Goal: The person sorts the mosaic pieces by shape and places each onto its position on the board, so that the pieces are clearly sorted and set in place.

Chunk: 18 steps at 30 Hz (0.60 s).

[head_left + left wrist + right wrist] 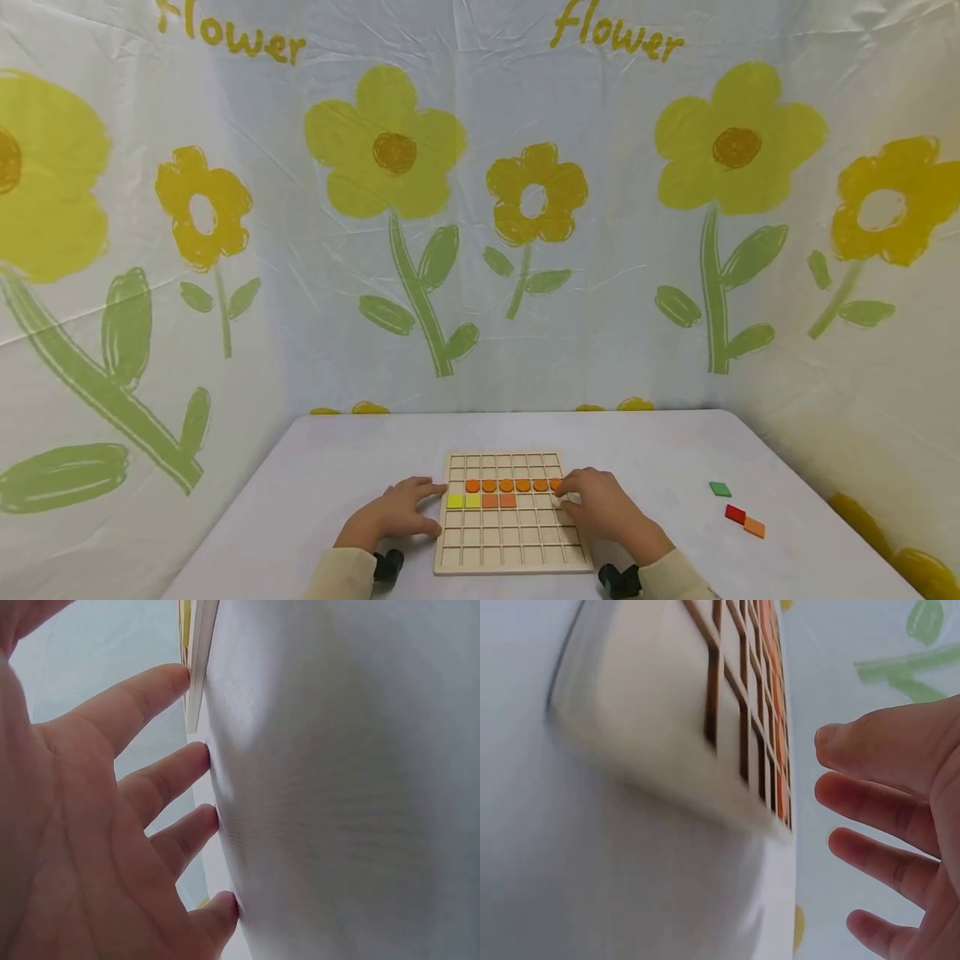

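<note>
A wooden grid board [517, 557] lies on the table in the head view. One row bears several orange round pieces [506, 486]. In the row nearer to me sit two yellow-green square tiles [463, 502] and two orange square tiles [498, 501]. My left hand [393, 512] is at the board's left edge, its fingers spread; one fingertip [178, 677] touches the edge and others rest on the table. Over the right edge, beside the last round piece, is my right hand [603, 504]. Its fingers [877, 802] look relaxed and apart, with nothing seen between them.
To the right on the white table [337, 450] lie a green tile [720, 489], a red tile [735, 514] and an orange tile [754, 527]. A flower-printed cloth [465, 250] hangs around the table's back and sides.
</note>
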### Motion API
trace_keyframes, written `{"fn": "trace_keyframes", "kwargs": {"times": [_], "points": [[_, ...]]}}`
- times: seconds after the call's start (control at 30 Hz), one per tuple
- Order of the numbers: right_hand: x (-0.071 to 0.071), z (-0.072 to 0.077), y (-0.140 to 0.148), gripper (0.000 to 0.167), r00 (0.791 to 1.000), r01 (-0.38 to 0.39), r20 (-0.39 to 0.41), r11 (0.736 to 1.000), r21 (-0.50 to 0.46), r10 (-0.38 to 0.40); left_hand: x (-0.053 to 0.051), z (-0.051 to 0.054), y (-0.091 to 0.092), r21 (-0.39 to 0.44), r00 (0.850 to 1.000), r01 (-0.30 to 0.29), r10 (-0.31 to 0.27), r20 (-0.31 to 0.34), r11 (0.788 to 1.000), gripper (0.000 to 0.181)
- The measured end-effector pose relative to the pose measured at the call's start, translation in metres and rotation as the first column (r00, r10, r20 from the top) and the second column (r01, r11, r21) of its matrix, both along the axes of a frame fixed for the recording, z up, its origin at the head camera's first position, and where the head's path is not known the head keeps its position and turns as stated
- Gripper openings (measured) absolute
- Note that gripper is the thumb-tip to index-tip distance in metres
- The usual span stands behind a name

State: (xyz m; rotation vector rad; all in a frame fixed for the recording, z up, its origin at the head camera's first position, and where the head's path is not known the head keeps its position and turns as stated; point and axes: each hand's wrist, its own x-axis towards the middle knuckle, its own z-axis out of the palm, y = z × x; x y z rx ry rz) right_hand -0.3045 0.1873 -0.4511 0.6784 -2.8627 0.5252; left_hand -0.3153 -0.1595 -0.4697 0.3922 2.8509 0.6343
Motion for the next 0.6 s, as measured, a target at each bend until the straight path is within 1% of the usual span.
{"fn": "trace_keyframes", "kwargs": {"times": [0.17,0.33,0.43,0.53,0.6], "points": [[0.002,0.005,0.020,0.008,0.996,0.090,0.015,0.996,0.009,-0.090,0.000,0.000,0.000,0.001,1.000,-0.003,0.003,0.003,1.000,0.069],[0.000,0.007,0.043,0.008,0.984,0.172,0.044,0.985,0.033,-0.173,0.000,0.002,0.001,0.003,1.000,-0.009,0.009,0.007,1.000,0.069],[-0.001,0.008,0.057,0.009,0.976,0.207,0.065,0.977,0.049,-0.209,-0.002,0.002,0.002,-0.004,1.000,-0.018,0.018,0.013,1.000,0.069],[-0.001,0.009,0.070,0.009,0.968,0.228,0.090,0.972,0.060,-0.233,-0.005,0.002,0.003,-0.015,1.000,-0.022,0.022,0.017,1.000,0.068],[-0.001,0.009,0.078,0.009,0.967,0.231,0.093,0.971,0.066,-0.237,-0.006,0.002,0.004,-0.019,0.999,-0.025,0.025,0.022,1.000,0.067]]}}
